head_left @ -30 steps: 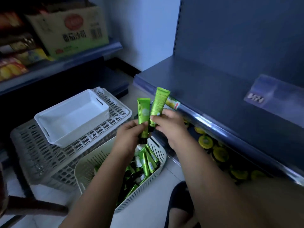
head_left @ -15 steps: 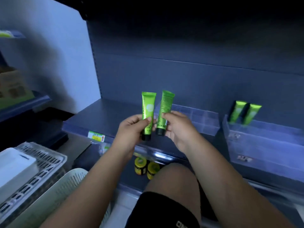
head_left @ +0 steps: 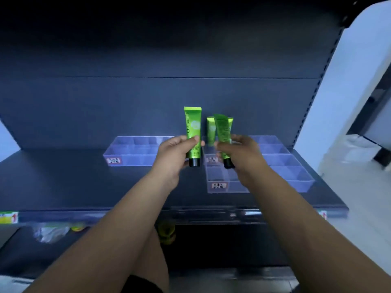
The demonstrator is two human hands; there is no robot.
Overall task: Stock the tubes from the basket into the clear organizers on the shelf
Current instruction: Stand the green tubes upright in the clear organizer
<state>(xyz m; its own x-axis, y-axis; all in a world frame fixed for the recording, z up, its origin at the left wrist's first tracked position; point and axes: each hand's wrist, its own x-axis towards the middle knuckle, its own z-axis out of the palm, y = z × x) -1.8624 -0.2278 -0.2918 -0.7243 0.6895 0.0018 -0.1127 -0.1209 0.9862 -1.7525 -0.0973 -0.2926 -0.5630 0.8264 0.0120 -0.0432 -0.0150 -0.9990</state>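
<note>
A green tube lettered "Chamomile" is gripped upright by the left hand; a tilted tube, print unreadable, is pinched by the right hand.

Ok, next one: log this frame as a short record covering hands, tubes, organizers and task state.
left hand: holds a green tube upright, black cap down
right hand: holds a second tube tilted, cap down
stocked tubes: two standing at the back of the right organizer, partly hidden
left organizer: no tubes visible in it
shelf: carries both organizers side by side
task state: neither held tube placed yet
</note>
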